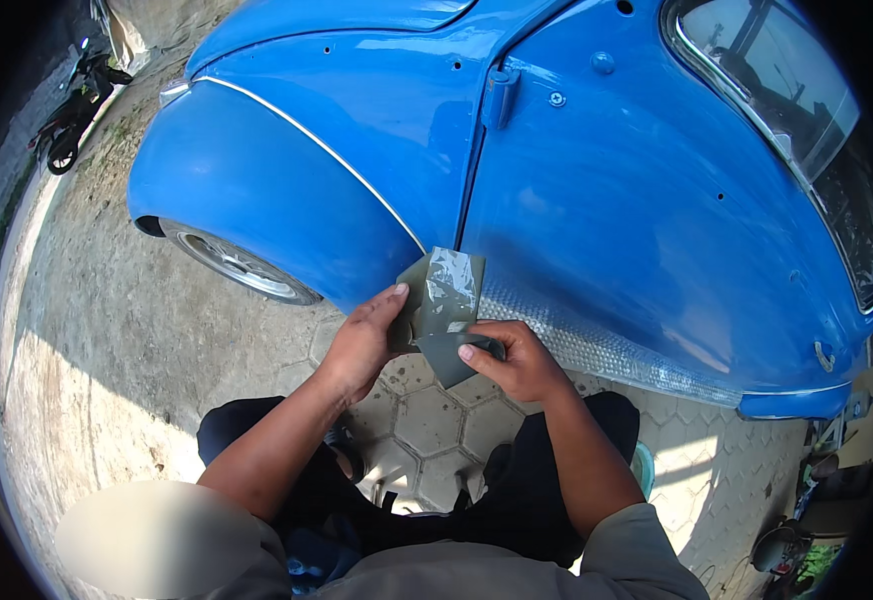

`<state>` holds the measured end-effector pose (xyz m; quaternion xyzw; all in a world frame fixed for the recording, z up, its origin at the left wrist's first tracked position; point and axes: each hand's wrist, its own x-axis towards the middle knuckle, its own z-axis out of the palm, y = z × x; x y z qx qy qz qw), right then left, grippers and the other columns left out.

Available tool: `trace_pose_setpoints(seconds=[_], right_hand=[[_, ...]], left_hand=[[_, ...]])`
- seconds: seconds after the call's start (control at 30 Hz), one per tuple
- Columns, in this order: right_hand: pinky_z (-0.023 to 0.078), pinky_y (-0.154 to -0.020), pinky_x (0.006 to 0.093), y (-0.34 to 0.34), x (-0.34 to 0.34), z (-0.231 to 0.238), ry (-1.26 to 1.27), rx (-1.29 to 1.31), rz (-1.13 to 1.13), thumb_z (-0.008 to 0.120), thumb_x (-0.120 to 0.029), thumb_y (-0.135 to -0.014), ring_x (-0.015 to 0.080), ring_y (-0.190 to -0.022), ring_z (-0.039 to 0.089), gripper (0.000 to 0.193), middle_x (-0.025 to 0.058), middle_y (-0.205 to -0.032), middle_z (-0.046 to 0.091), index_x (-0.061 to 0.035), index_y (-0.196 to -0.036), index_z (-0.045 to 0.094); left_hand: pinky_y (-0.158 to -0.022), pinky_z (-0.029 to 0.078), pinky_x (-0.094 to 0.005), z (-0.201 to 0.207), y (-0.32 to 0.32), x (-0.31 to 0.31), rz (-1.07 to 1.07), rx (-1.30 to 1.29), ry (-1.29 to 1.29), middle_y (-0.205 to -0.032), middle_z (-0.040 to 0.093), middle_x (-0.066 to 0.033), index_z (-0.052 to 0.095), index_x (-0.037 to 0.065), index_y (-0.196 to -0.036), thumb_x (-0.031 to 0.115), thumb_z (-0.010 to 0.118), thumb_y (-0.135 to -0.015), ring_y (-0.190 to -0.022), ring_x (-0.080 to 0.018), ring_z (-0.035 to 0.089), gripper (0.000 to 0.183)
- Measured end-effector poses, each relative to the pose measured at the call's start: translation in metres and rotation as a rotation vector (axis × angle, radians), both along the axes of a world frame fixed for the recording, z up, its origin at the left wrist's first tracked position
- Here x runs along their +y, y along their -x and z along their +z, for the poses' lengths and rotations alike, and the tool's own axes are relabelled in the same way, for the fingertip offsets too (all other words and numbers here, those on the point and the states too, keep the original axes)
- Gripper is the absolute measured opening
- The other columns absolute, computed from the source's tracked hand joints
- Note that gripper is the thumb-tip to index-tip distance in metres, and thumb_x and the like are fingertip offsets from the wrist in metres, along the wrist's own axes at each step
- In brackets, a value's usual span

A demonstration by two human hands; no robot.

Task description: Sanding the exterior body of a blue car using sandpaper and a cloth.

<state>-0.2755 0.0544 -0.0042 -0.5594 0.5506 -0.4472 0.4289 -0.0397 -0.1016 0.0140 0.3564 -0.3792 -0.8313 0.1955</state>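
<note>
In front of me, above my knees, I hold what looks like a sheet of sandpaper (437,312), its olive-grey back marked with whitish patches. My left hand (362,340) grips its left side, thumb on top near the edge. At the lower right, my right hand (520,362) pinches a dark grey folded part (445,350) between thumb and curled fingers. Whether that part is a flap of the same sheet or a separate piece, I cannot tell. Just beyond the sheet is the lower side of a blue car (587,210).
The car's front wheel (237,262) stands at the left under a rounded fender (257,170). A silvery textured running board (597,350) lies low along the door. Hexagonal paving (427,420) is beneath me. A green rim (644,468) shows beside my right knee, a motorcycle (75,105) far left.
</note>
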Motion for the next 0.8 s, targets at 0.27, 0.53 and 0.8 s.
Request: trace_pose_setpoints(seconds=[0.27,0.53,0.8], right_hand=[[0.061,-0.106,0.0352,0.003,-0.01,-0.016,-0.22,-0.251,0.031,0.077,-0.031,-0.125,0.011,-0.114,0.075,0.04,0.0038,-0.126,0.087,0.0024,-0.146,0.084],[0.058,-0.117,0.0374,0.015,-0.013,-0.003,-0.027,-0.369,-0.36,0.079,-0.029,-0.124,0.0137,-0.128,0.074,0.039,0.0048,-0.137,0.085,0.0002,-0.15,0.082],[0.059,-0.115,0.0353,-0.009,-0.023,-0.015,0.066,-0.483,-0.328,0.087,-0.022,-0.12,0.0124,-0.126,0.075,0.04,0.0033,-0.138,0.083,-0.0015,-0.153,0.077]], left_hand=[[-0.109,0.063,-0.0324,-0.012,-0.002,0.001,-0.02,0.004,0.327,-0.144,0.084,-0.0068,0.066,0.001,-0.169,0.016,0.076,-0.126,-0.124,-0.0119,0.078,0.047],[-0.111,0.062,-0.0324,-0.015,-0.011,-0.008,0.042,-0.033,0.55,-0.139,0.083,-0.0063,0.065,0.001,-0.165,0.012,0.074,-0.126,-0.124,-0.0101,0.075,0.041],[-0.11,0.061,-0.0327,-0.02,-0.007,-0.007,-0.15,-0.11,0.506,-0.136,0.085,-0.0061,0.072,-0.001,-0.158,0.017,0.068,-0.13,-0.122,-0.0094,0.073,0.033]])
